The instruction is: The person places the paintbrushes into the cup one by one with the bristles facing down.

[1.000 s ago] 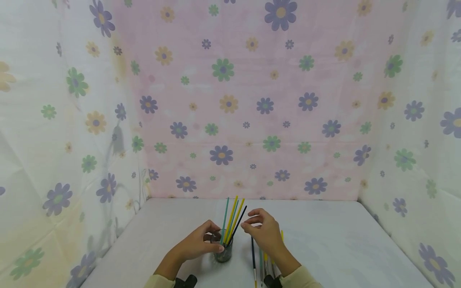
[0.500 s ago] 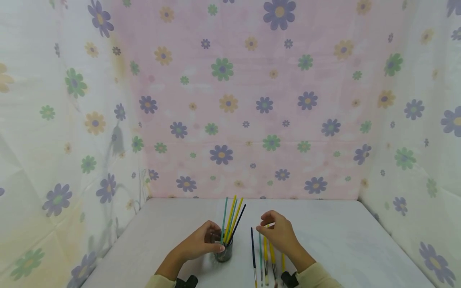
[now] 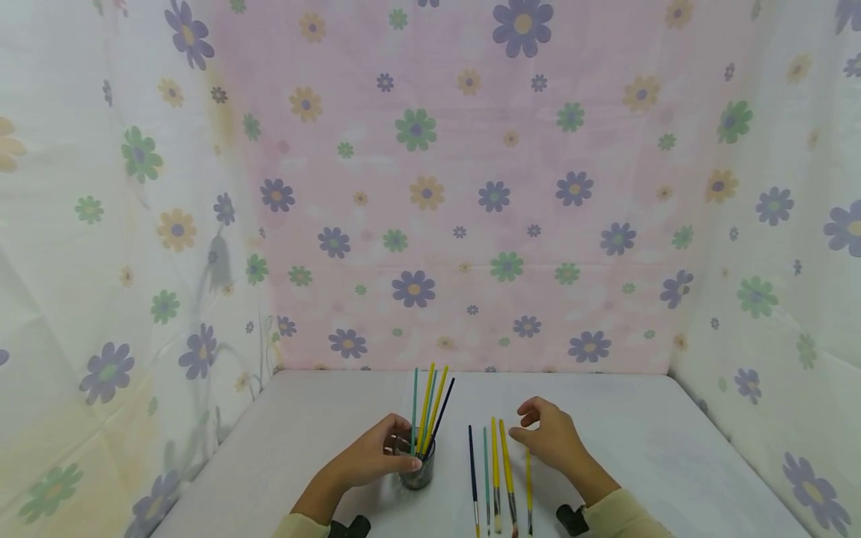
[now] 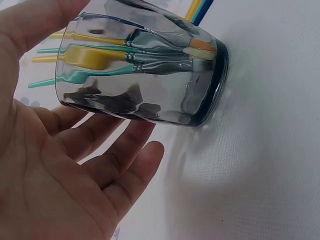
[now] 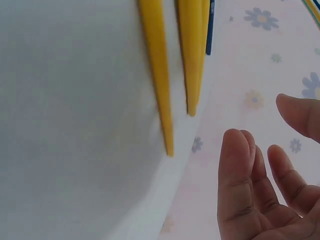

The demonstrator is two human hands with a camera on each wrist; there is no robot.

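In the head view my left hand [image 3: 366, 457] grips a clear drinking glass [image 3: 417, 478], thumb at the near side and fingers around the far side. Inside it several paintbrushes stand bristles down, with yellow [image 3: 427, 403], teal and dark handles fanning above the rim. The left wrist view shows the bristle ends near the thick glass base [image 4: 217, 85]. To the right, my right hand [image 3: 554, 437] hovers with loosely bent fingers and nothing between them. It is nearest a short yellow paintbrush [image 3: 528, 478] on the table.
Left of that brush lie a dark blue paintbrush [image 3: 474, 467], a teal paintbrush [image 3: 486, 471] and two yellow paintbrushes [image 3: 506, 456], roughly side by side. The white table [image 3: 639, 433] is enclosed by flowered cloth [image 3: 471, 261] at the back and sides.
My right hand has moved right, away from the glass and past the row of brushes, uncovering them. The brushes in the glass have shifted slightly left; the left hand keeps its hold.
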